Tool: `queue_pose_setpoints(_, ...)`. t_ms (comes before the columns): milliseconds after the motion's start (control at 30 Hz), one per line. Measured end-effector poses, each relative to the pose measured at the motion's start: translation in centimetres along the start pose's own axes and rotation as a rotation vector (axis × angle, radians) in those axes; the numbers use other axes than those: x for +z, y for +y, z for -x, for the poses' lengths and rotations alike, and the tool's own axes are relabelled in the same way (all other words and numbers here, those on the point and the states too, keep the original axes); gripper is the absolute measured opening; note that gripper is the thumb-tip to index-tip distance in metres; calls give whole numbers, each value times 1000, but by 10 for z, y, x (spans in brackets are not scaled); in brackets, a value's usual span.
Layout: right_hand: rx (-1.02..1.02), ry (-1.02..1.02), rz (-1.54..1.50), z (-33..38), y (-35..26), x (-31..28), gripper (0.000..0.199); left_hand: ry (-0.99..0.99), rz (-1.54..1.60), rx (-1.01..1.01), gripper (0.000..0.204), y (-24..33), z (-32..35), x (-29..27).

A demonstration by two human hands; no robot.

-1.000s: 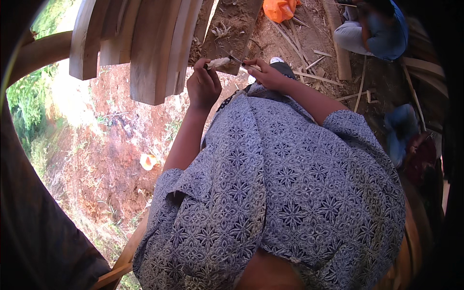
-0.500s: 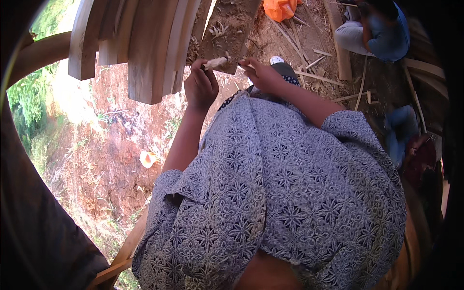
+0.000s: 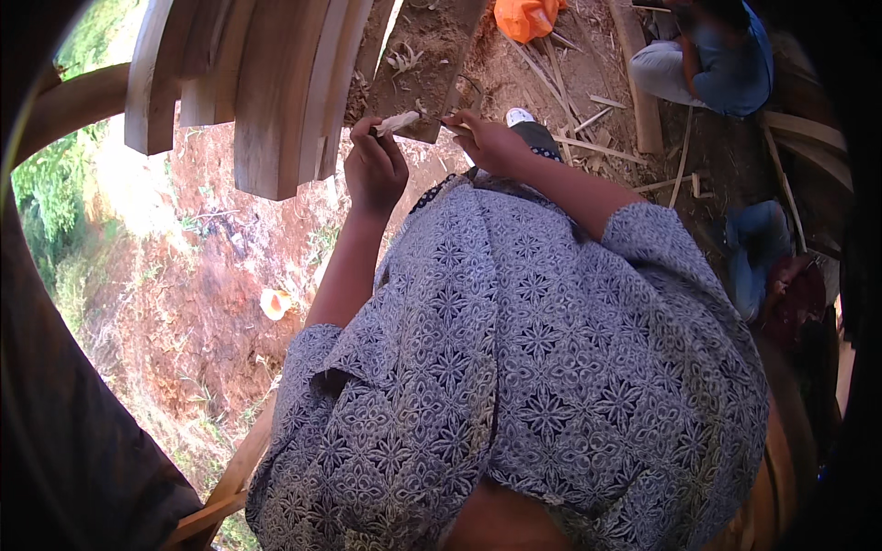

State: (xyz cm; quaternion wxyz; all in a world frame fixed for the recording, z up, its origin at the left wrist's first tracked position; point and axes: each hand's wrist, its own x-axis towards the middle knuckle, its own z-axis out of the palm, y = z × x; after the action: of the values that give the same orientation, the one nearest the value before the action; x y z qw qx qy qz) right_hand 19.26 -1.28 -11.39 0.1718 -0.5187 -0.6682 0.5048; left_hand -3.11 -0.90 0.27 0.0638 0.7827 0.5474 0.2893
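Note:
My left hand (image 3: 375, 174) is raised at the upper middle, closed on a pale, rough piece of wood (image 3: 399, 121) that sticks out to the right past the fingertips. To the right of it, my right hand (image 3: 491, 144) is closed in a pinch. Something thin (image 3: 457, 129) shows at its fingertips, pointing toward the pale piece; it is too small to name. A gap separates the two hands. Below and beyond them stands a dark, dusty board (image 3: 427, 69) with curled shavings (image 3: 402, 61) on it.
Thick wooden planks (image 3: 280, 110) hang into view at the upper left. Wood strips (image 3: 602, 150) and shavings litter the ground near an orange bag (image 3: 528, 18). A person in blue (image 3: 735, 64) sits at the upper right; another person's blue-clad leg (image 3: 758, 248) shows lower down.
The whole view has shifted slightly, so the surroundings sit a little farther left. Both hands keep their grips, and the right fingers have turned slightly.

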Motion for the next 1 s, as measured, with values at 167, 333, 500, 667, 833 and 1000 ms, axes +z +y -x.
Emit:
queue_pose_setpoints(167, 307, -233, -464, -5, -25, -20, 45, 28, 13, -78, 26, -5, 11, -6)
queue_pose_setpoints(333, -212, 91, -258, 14, -70, -7, 39, 36, -25, -15, 27, -1, 8, -3)
queue_pose_setpoints(500, 30, -41, 182, -3, 6, 0, 38, -33, 41, 5, 28, 0, 16, 1)
queue_pose_setpoints(667, 321, -275, -397, -12, -21, -16, 44, -5, -43, -103, 28, 0, 7, -5)
queue_pose_setpoints(833, 4, -1, -283, -3, -19, 11, 43, -29, 32, -31, 28, 2, 1, -1)
queue_pose_setpoints(1000, -76, -35, -41, 8, -11, -4, 39, -30, 33, -32, 27, 3, 12, -3)
